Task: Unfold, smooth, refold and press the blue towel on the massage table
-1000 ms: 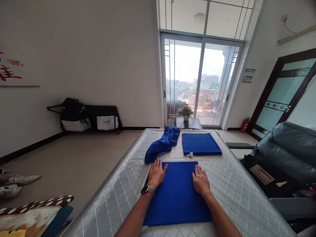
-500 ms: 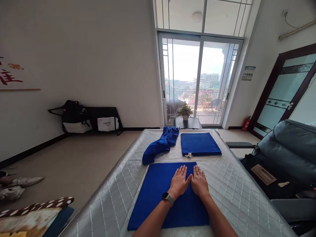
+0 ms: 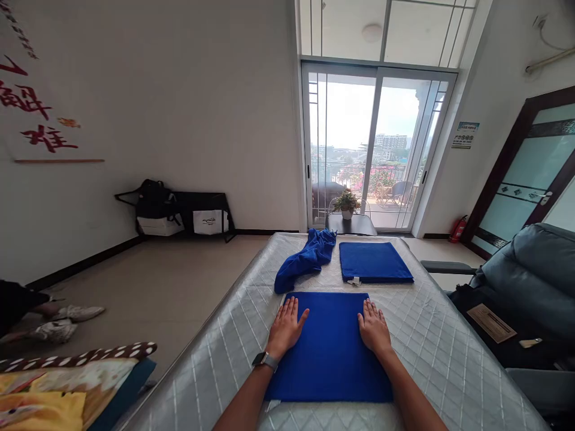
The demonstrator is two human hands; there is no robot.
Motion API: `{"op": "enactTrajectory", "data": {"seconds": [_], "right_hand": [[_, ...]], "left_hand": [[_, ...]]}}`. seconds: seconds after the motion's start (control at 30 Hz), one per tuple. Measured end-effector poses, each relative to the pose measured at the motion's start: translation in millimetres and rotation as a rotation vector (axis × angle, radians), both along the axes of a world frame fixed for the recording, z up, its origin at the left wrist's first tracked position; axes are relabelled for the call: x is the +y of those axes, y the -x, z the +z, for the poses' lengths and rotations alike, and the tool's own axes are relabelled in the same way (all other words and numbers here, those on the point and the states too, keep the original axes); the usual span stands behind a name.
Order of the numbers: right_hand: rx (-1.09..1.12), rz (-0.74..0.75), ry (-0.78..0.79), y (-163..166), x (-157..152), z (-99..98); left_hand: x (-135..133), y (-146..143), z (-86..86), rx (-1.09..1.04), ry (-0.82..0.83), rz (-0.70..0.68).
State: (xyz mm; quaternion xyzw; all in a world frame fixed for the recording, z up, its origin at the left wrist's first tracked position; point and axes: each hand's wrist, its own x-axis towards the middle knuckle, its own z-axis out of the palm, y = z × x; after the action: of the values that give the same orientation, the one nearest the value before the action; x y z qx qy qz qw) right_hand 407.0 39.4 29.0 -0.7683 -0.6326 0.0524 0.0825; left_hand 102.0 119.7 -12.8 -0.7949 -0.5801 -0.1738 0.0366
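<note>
A blue cloth (image 3: 332,353), folded into a flat rectangle, lies on the plastic-covered mattress (image 3: 215,359) in front of me. My left hand (image 3: 286,328) rests flat on its left edge, fingers stretched forward and thumb apart, a watch on that wrist. On the right edge lies my right hand (image 3: 374,326), also flat with its thumb out. Beyond, to the right, sits a second folded blue cloth (image 3: 376,262) with a white tag at its near edge. A crumpled blue cloth (image 3: 306,260) lies at the far left of it.
Behind the mattress, a potted plant (image 3: 347,205) stands on a chair before the glass sliding door. A dark armchair (image 3: 534,287) is close on the right. At lower left are patterned bedding (image 3: 103,383) and another person's shoes (image 3: 67,320). Bags (image 3: 155,203) rest by the wall.
My hands have moved apart, from close together at the middle and right of the folded cloth to its two side edges. The view has turned slightly left.
</note>
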Motion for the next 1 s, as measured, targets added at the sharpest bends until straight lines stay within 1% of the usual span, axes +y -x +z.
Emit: {"op": "enactTrajectory", "data": {"seconds": [0.13,0.27,0.47,0.6,0.67,0.7,0.77,0.9,0.93,1.0], "right_hand": [[-0.004,0.014,-0.003,0.6,-5.5,7.4],[-0.019,0.022,-0.003,0.9,-20.5,11.0],[-0.031,0.007,0.034,8.4,-44.1,4.1],[-0.034,0.000,0.028,11.3,-47.7,1.8],[-0.025,0.005,0.019,11.0,-47.1,1.6],[-0.016,0.008,0.015,10.6,-46.8,1.6],[0.006,0.011,0.008,9.7,-46.2,1.3],[0.024,0.026,0.016,7.8,-46.8,1.0],[0.017,0.040,0.026,7.3,-47.3,0.8],[-0.001,0.066,0.044,6.2,-48.3,0.4]], "left_hand": [[-1.7,-3.3,2.4,-0.018,-0.009,0.008],[-3.2,-3.9,4.5,-0.032,-0.009,0.008],[-3.3,-4.3,5.4,-0.056,-0.008,0.012],[-7.9,-2.8,12.1,-0.066,-0.043,0.045],[-15.8,-9.2,17.5,-0.067,-0.063,0.031],[-21.8,-16.4,20.2,-0.065,-0.063,0.002],[-37.6,-40.3,25.1,-0.055,-0.041,-0.115],[-74.9,-114.6,30.2,-0.030,0.000,-0.441],[-82.3,-132.9,30.6,-0.033,0.006,-0.489],[-91.7,-161.2,29.6,-0.044,0.023,-0.534]]}}
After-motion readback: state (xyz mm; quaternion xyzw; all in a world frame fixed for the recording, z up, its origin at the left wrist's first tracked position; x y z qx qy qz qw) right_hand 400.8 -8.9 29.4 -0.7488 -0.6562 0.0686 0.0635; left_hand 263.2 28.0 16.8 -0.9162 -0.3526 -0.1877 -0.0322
